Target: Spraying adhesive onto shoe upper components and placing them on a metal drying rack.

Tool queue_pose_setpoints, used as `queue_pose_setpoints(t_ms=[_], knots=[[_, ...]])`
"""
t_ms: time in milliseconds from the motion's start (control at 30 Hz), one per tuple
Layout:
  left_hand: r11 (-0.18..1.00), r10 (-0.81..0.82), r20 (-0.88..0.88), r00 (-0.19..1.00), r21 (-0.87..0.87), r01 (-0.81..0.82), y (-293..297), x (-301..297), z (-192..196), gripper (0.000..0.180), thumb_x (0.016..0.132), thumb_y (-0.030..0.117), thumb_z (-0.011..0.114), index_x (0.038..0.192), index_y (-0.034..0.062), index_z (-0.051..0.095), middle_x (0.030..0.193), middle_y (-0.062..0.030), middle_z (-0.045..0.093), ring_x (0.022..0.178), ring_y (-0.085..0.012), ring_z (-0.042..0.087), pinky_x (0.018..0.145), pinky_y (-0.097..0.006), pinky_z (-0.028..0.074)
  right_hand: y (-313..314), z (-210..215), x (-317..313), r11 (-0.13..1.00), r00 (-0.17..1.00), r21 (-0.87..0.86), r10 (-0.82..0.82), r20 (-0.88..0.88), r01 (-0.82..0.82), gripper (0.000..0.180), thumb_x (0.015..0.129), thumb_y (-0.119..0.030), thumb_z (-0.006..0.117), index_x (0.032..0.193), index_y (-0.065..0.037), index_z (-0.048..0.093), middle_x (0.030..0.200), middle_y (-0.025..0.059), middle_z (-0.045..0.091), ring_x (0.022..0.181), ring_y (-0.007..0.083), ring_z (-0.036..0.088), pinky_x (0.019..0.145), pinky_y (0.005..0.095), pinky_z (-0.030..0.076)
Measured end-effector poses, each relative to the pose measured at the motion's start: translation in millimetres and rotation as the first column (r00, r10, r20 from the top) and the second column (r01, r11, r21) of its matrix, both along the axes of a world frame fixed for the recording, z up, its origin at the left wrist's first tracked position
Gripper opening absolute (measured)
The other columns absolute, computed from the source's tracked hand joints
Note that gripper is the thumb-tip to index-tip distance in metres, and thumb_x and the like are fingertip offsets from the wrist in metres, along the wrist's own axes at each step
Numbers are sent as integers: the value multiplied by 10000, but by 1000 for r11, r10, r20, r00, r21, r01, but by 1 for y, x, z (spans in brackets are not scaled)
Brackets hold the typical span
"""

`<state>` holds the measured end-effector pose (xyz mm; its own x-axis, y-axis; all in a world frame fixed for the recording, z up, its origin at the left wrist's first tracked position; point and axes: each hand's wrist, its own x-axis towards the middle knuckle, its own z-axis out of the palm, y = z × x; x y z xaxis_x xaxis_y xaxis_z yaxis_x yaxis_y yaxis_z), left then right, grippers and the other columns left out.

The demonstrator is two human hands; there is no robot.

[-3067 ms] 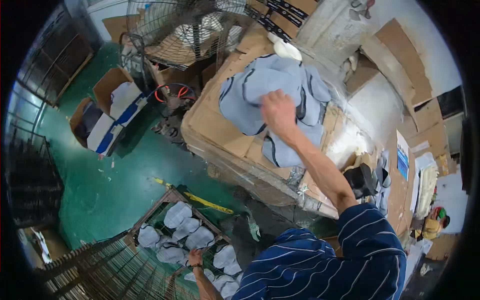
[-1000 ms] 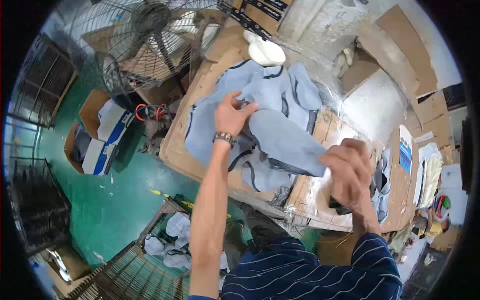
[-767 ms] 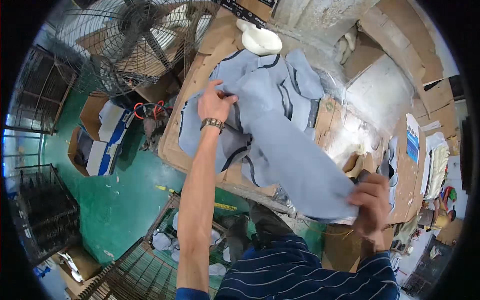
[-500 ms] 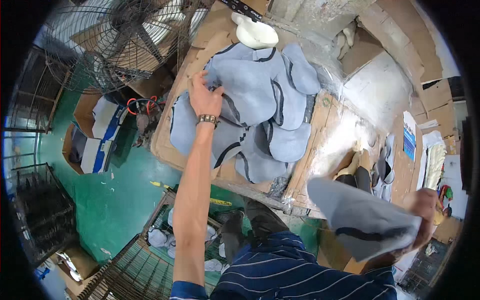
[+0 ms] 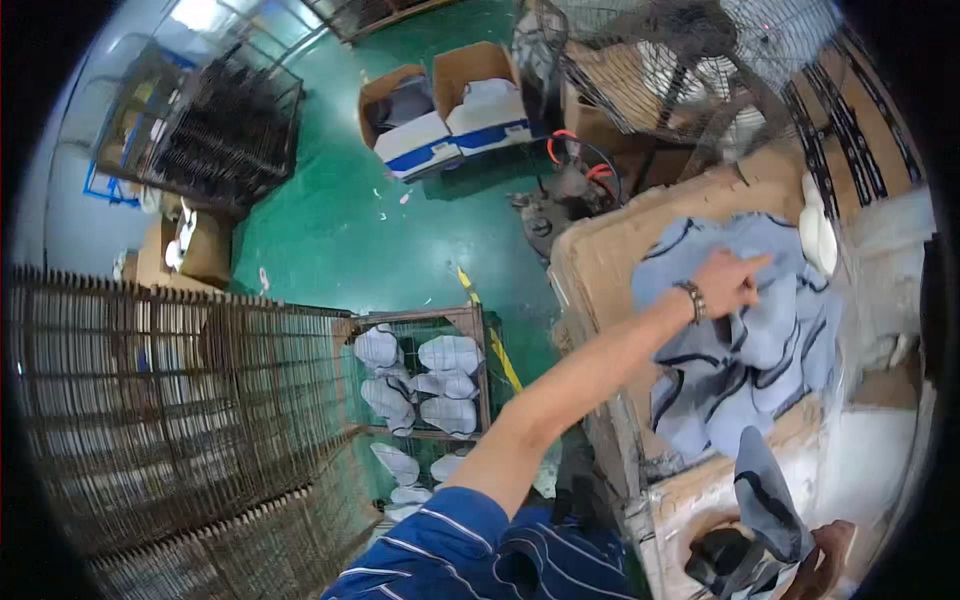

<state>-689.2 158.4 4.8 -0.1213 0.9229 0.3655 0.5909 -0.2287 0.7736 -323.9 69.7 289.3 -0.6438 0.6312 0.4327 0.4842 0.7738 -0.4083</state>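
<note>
Soft grey shoe uppers [image 5: 770, 345] with black edge strips lie in an overlapping pile on the cardboard-covered bench to my right. My left hand [image 5: 728, 282], with a bracelet at the wrist, rests on the top of this pile. Its thumb and one finger are spread apart, and nothing shows gripped between them. Low at the right, my right hand [image 5: 832, 555] is closed on a single grey shoe upper [image 5: 770, 495], which stands up from the fingers with its black strip showing. Most of the right fingers are hidden behind it.
A white shoe last [image 5: 817, 235] lies beyond the pile, near a wire-guarded fan [image 5: 690, 60]. Two cardboard boxes [image 5: 445, 135] stand on the green floor. Wire racks [image 5: 200, 420] stand at the left, one holding several grey shaped pieces [image 5: 450, 355]. A dark shoe-like form [image 5: 720, 555] is beside my right hand.
My view has swung left, bringing the racks and boxes further in. The left hand stays on the pile. My right hand still holds the upper, now more upright and close to the bench.
</note>
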Motion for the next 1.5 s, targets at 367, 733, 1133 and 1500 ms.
queue_pose_setpoints(t_ms=[367,733,1133,1500], knots=[[886,-99,984,146,154,-437,-125,-39,13,698,1073,500,466,1515,-34,387,1125,-50,722,1180,-167,612,1082,-342,433,-52,25,-142,789,713,-383,606,353,-481,132,935,16,598,1054,23,654,998,203,655,930,398,611,850,480,484],[909,415,228,881,-132,-395,-496,30,47,343,733,349,809,919,75,719,901,-95,651,938,-289,617,891,-431,451,-211,-123,-286,406,275,-581,912,303,-706,253,756,85,684,996,5,676,931,163,638,871,375,574,765,450,463],[452,889,80,451,-322,-832,-710,6,-66,278,787,207,787,1019,94,682,972,-83,622,1011,-300,610,976,-473,429,-386,-309,-373,257,178,-741,966,186,-620,592,941,-93,665,1494,-19,468,1494,203,501,1370,380,479,1140,417,368],[253,948,-142,284,-199,-947,-757,-85,-201,270,726,123,785,964,85,665,968,-93,642,953,-315,606,861,-451,474,-351,-393,-386,441,644,-858,743,184,-264,461,1054,-238,567,1447,1,543,1348,134,644,1240,224,596,1037,362,462]])
